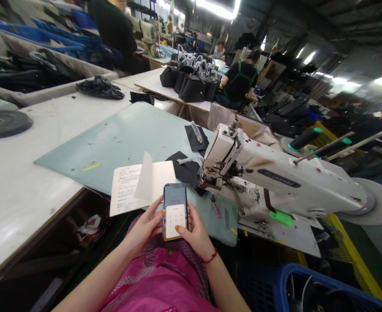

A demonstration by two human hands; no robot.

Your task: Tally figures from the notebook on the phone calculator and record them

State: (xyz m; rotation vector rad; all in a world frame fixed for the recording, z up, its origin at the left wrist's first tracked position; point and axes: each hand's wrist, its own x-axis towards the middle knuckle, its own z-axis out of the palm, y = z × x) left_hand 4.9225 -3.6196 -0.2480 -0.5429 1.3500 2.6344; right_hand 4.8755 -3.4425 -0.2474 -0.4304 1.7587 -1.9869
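Both my hands hold a smartphone (175,212) upright above my lap, its lit screen showing a keypad. My left hand (144,226) grips its left edge. My right hand (194,234), with a red cord bracelet on the wrist, holds the right edge, an orange-painted thumbnail lying over the screen. Just beyond the phone, an open notebook (142,186) lies on a pale green work mat (113,143). Black leather pieces (186,171) lie between the notebook and a white industrial sewing machine (269,173). Pink-handled thread snips (216,206) rest on the mat near my right hand.
A white worktable (22,186) runs along the left, with a dark tape roll (2,123) on it. Black handbags (191,82) stand on a table beyond. Co-workers (239,80) sit further back. A blue crate (308,286) sits at lower right.
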